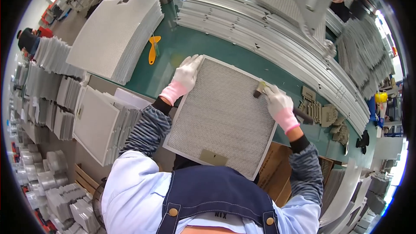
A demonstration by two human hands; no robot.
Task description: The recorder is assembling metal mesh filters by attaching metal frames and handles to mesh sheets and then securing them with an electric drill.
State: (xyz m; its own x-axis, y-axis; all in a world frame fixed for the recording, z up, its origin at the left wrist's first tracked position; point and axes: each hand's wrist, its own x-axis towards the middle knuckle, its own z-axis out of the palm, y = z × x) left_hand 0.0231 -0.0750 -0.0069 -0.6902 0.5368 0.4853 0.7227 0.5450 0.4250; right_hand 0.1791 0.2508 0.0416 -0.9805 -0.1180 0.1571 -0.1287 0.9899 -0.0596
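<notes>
At the near edge of the green table, a square mesh filter panel is lying flat, its near side overhanging toward the person's apron. The panel is sitting turned like a diamond to the table edge: one corner is pointing away toward the upper left, under the left hand. It is close to square, so no clear long axis; the metal frame sides are running diagonally across the view. A small flat tab is sitting on the near frame side.

The left hand, in a white glove with pink cuff, is lying flat with fingers spread over the far corner, apparently pinning the panel so it does not slide. The right hand, gloved alike, is closed around a small brush, bristle end touching the mesh near the right-hand frame side, with a dark handle showing behind the wrist.

Judgement: the overhang is keeping the panel close in to the body and the right hand's reach.

Around it: a stack of mesh sheets to the far left, a yellow-handled tool beside it, long bundles of metal frame strips curving across the far side, and small metal brackets just right of the right hand.
</notes>
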